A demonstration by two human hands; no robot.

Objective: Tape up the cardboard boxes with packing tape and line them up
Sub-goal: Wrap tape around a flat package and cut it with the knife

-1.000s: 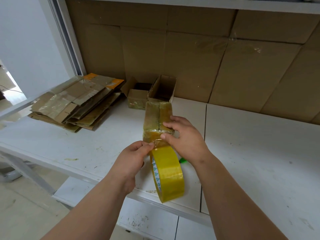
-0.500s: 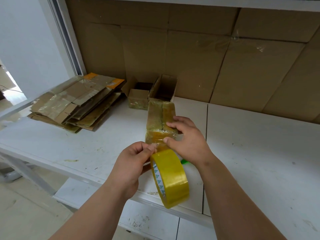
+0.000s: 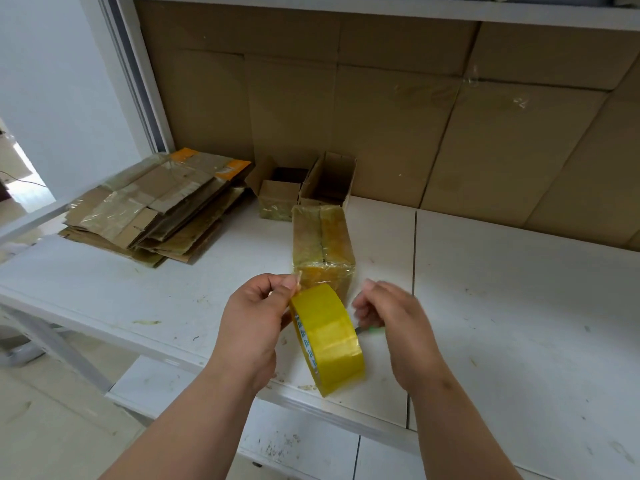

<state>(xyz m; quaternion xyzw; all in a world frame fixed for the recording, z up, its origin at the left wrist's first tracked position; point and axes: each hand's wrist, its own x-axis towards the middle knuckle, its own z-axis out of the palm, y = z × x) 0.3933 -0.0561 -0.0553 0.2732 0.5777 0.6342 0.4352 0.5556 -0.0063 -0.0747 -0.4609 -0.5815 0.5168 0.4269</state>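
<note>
No readable text; tape roll (image 3: 327, 337) core edge bears small green printed marks, illegible.

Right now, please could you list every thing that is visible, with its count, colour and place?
taped cardboard box: one, brown under yellowish tape, centre of the table, just beyond both hands.
open cardboard boxes: two, brown, side by side at the back against the cardboard wall.
flattened cardboard boxes: one stack, brown with orange patches, back left of the table.
packing tape roll: one, yellow, at the front edge, held up.
green object: one, on the table under the right hand, mostly hidden.
table: one, white, scuffed.
left hand: holds the tape roll.
right hand: blurred, fingers curled, holds nothing.
</note>
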